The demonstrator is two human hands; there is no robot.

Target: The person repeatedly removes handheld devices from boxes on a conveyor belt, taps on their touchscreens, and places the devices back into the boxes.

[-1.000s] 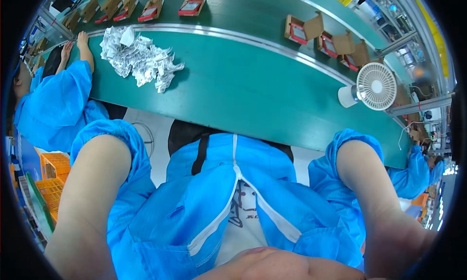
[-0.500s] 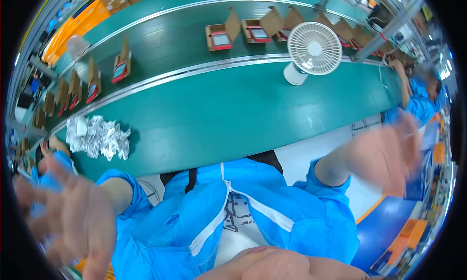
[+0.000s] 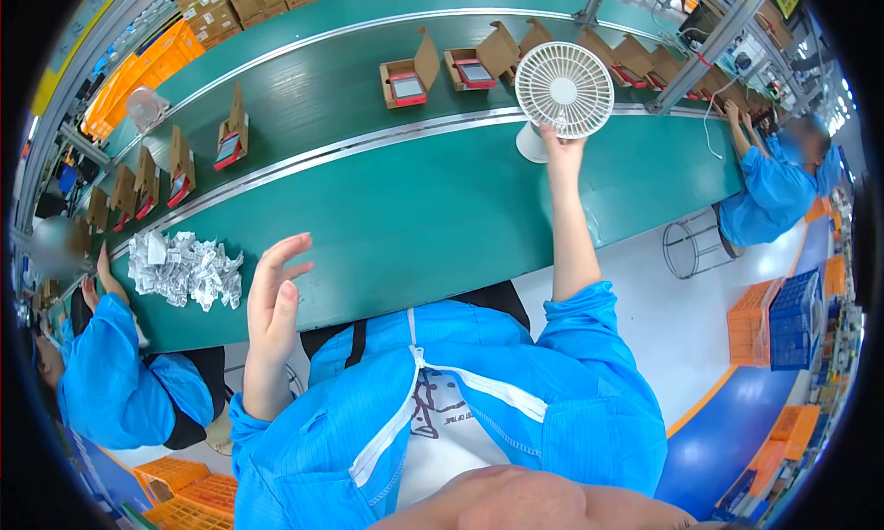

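got the right hand (image 3: 564,162) up at the lower rim of a white fan (image 3: 563,90), with the thumb showing in front of the grille. can't really tell from this angle whether properly gripping it or just touching. got the left hand (image 3: 274,300) open, with fingers loosely apart, held near the front edge of the green worktop (image 3: 414,217), well apart from the fan. seeing the fan's base over the worktop, just beside the metal rail (image 3: 479,120). further left, past the left hand, spotted a heap of crumpled white scraps (image 3: 189,270) on the worktop. beyond the rail, seeing open cardboard boxes (image 3: 394,69) with red-edged devices (image 3: 407,90) inside. also spotted blue-sleeved co-workers (image 3: 115,373) at both ends, plus an orange crate (image 3: 750,323) down on the floor.
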